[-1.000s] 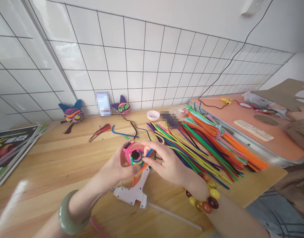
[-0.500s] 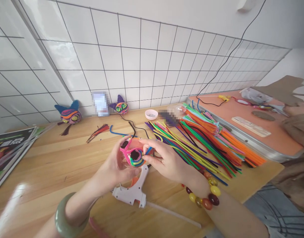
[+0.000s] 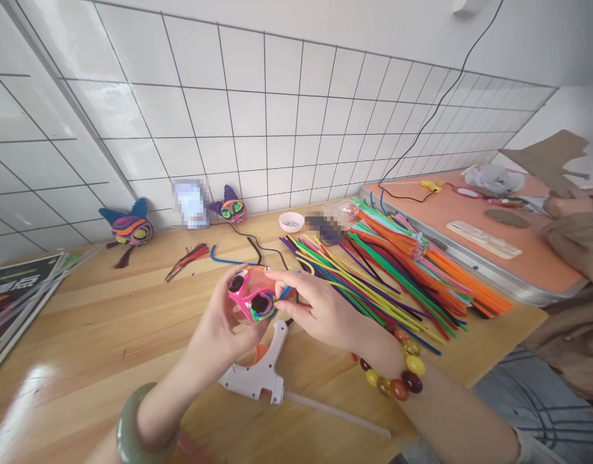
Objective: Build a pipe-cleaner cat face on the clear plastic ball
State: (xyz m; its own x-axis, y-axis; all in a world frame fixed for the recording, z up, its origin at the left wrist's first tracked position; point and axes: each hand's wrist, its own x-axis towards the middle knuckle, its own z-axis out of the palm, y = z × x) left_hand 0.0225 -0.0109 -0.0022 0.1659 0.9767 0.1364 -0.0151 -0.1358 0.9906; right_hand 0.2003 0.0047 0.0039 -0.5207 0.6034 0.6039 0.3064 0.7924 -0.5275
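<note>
A part-covered ball (image 3: 247,295) is clasped in the curled left hand (image 3: 225,327) at frame centre; a blue strip (image 3: 285,292) is pinched against it by the right hand (image 3: 323,314). Pink outlines (image 3: 246,280) and dark discs (image 3: 260,303) are in place; some shell (image 3: 259,281) appears uncovered. A blue-eared head (image 3: 130,229) and a purple-eared head (image 3: 232,208), seemingly finished, are displayed left of centre.

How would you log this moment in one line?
left hand: gripping rounded multicoloured craft; right hand: pinching blue fuzzy pipe cleaner at its side; nearby: white plastic glue gun
</note>
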